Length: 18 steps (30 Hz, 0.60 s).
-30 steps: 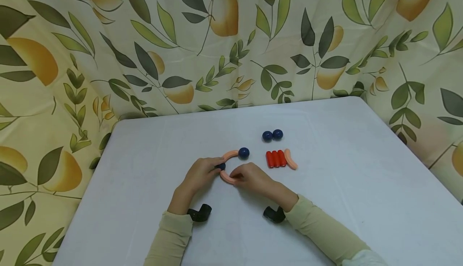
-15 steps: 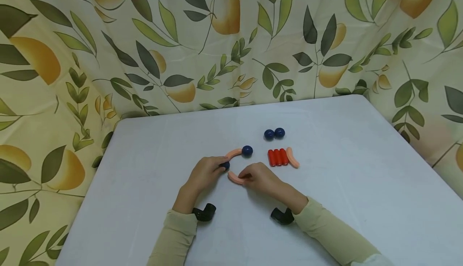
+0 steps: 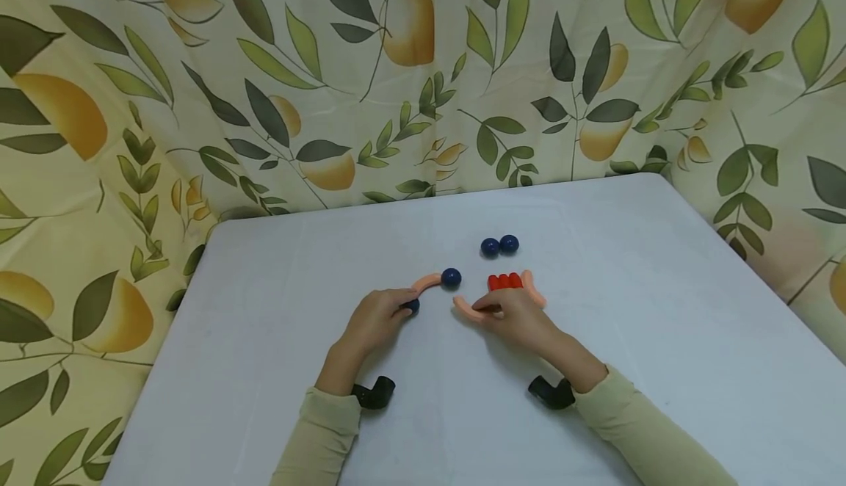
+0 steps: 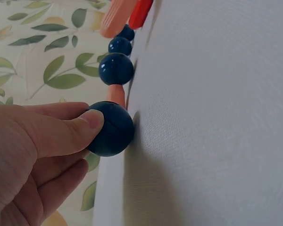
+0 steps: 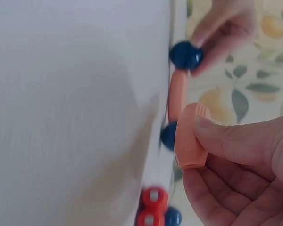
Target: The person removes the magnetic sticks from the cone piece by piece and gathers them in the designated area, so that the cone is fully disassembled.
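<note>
My left hand [image 3: 377, 317] pinches a dark blue ball [image 4: 117, 134] between thumb and fingers, close to the tabletop. From that ball a curved peach-coloured rod [image 3: 427, 281] runs up to a second blue ball [image 3: 452, 277]. My right hand [image 3: 522, 317] pinches another curved peach rod [image 5: 188, 141], whose free end points left toward the balls. In the right wrist view this rod overlaps the blue ball behind it, while the head view shows a gap between them. Red rods [image 3: 504, 280] lie just beyond the right hand, partly hidden by it.
Two loose blue balls [image 3: 499, 246] sit side by side farther back. A third curved peach rod [image 3: 532, 289] lies right of the red rods. Everything rests on a white-covered table [image 3: 264, 310], with a leaf-and-fruit patterned curtain [image 3: 396, 104] behind. Each wrist carries a black camera [image 3: 374, 393].
My right hand has drawn its curved peach rod away to the right from the blue ball and now covers part of the red rods. The left hand stays on its ball.
</note>
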Motion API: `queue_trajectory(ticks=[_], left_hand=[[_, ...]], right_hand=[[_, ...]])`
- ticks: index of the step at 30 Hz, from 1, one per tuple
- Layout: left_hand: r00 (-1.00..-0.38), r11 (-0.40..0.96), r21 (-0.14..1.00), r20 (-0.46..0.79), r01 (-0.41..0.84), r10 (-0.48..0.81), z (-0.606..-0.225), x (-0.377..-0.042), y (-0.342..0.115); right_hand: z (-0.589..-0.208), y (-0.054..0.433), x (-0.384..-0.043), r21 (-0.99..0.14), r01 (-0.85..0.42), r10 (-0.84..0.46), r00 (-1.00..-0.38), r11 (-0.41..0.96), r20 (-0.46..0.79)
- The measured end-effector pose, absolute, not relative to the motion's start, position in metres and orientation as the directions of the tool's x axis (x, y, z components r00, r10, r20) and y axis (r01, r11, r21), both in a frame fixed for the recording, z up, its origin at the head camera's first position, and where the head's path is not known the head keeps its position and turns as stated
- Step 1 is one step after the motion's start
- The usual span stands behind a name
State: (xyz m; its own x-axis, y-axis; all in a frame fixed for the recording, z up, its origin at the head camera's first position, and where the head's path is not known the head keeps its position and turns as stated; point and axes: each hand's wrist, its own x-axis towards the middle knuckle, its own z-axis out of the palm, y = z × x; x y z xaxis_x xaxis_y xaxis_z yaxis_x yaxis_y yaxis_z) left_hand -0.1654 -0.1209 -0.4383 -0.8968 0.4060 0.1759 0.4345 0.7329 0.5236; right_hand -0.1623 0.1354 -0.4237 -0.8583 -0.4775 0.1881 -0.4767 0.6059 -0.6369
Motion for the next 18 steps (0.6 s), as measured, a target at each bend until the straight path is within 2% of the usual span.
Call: queue_trajectory(ticks=[10, 18], left_hand=[[-0.901, 0.738, 0.522, 0.176, 0.427, 0.397, -0.438, -0.164, -0.12], [-0.898, 0.743, 0.51, 0.183, 0.434, 0.4, -0.436, -0.163, -0.12]], right_hand=[[-0.416, 0.177, -0.17, -0.639, -0.32, -0.301, -0.943, 0.699, 0.143], [-0.414, 0.205, -0.177, -0.645, -0.183, -0.184, -0.981, 0.742, 0.066]])
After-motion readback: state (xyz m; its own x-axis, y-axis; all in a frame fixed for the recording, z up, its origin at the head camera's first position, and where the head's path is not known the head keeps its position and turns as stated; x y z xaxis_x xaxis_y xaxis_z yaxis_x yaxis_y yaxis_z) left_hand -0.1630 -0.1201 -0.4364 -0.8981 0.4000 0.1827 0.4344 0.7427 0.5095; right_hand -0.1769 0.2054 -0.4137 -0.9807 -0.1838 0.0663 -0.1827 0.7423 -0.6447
